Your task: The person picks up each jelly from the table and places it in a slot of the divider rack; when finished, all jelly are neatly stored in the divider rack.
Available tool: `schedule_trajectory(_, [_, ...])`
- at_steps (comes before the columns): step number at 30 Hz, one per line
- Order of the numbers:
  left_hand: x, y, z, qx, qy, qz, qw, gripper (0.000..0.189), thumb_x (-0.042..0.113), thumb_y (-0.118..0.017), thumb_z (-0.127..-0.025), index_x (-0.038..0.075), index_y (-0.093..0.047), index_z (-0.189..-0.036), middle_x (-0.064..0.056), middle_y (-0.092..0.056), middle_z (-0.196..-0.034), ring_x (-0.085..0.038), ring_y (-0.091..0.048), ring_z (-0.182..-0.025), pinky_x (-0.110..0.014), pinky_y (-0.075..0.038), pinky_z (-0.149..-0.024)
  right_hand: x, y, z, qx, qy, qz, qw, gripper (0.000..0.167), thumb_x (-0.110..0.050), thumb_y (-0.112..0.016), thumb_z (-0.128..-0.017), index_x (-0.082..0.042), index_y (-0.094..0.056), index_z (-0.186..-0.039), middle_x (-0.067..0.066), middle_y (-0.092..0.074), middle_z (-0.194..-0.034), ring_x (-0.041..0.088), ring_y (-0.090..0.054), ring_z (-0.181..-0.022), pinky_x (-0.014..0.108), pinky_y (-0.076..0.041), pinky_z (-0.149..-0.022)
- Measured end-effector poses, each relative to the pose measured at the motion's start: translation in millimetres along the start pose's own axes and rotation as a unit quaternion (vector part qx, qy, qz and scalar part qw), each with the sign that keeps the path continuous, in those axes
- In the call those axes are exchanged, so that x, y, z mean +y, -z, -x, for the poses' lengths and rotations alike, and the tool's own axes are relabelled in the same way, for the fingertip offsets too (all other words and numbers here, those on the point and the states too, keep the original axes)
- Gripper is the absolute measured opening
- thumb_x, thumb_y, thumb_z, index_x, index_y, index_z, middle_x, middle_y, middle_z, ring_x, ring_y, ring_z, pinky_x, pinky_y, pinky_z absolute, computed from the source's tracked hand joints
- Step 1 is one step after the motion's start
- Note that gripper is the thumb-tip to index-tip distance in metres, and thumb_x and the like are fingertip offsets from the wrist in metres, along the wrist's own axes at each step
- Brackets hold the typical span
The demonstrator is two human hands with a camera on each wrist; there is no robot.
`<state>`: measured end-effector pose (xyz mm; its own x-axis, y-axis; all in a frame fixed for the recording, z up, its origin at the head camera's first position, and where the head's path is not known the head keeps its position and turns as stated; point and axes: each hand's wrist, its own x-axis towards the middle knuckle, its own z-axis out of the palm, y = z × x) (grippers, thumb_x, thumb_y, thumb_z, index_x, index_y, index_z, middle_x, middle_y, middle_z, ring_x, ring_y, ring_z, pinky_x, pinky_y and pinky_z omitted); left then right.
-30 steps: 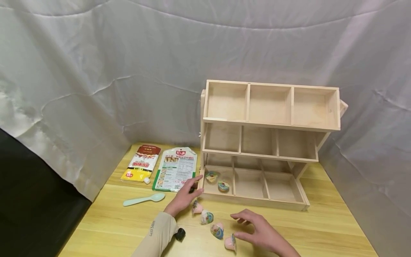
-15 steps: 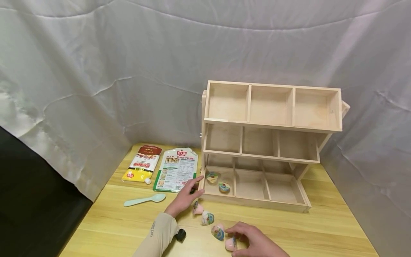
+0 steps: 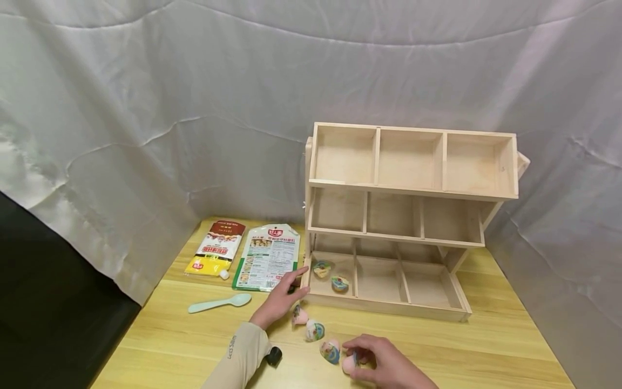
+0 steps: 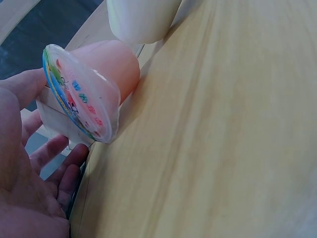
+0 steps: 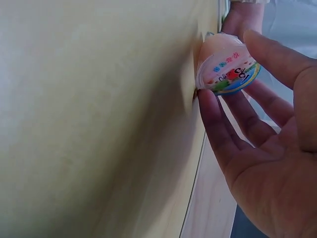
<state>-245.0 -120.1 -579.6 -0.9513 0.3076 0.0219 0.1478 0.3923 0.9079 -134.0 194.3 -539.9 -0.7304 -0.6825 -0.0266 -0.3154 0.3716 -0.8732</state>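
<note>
My right hand (image 3: 386,361) pinches a small pink jelly cup (image 3: 348,365) at the table's front, thumb on one side and fingertips on the other. In the right wrist view that cup's printed lid (image 5: 230,72) faces the camera. My left hand (image 3: 277,302) rests against the front left corner of a three-tier wooden rack (image 3: 379,303), its fingers fairly straight. Just below it lie a pink jelly cup (image 3: 299,315) and a white jelly cup (image 3: 314,330). Another pink jelly cup (image 3: 330,351) lies beside my right fingertips. Two jelly cups (image 3: 339,283) sit in the bottom tier's left compartment.
Left of the rack lie a white-and-green packet (image 3: 268,258), a red-and-yellow pouch (image 3: 217,247) with a white cap, and a pale green spoon (image 3: 220,303). A small black object (image 3: 274,355) is by the left sleeve. Grey curtain (image 3: 243,108) surrounds the table.
My right hand has moved down and left onto the nearest pink jelly cup and now pinches it. The left hand stays at the rack's corner.
</note>
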Motion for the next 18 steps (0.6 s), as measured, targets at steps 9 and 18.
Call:
schedule_trajectory(9, [2.5,1.1,1.2,-0.002,0.001,0.004,1.0,0.059,0.045,-0.06,-0.104,0.037,-0.038,-0.159,-0.005,-0.041,-0.159,-0.03,-0.049,-0.135,-0.057,-0.04,-0.112,-11,13,-4.0,0.048,-0.011,0.051,0.9975,0.048,-0.032,-0.076,-0.095,-0.006,-0.067,-0.133,0.001,-0.071,-0.115,0.005,-0.063,-0.097,0.029,-0.057,-0.083])
schedule_trajectory(18, [1.6,0.5,1.2,0.0,-0.002,0.01,1.0,0.059,0.044,-0.061,-0.104,0.037,-0.039,-0.159,-0.005,-0.042,-0.158,-0.029,-0.05,-0.133,-0.058,-0.041,-0.11,-20,33,-14.7,0.138,0.013,0.119,0.9832,0.05,-0.031,-0.079,-0.092,-0.006,-0.067,-0.134,0.01,-0.071,-0.122,0.011,-0.066,-0.102,0.036,-0.059,-0.087])
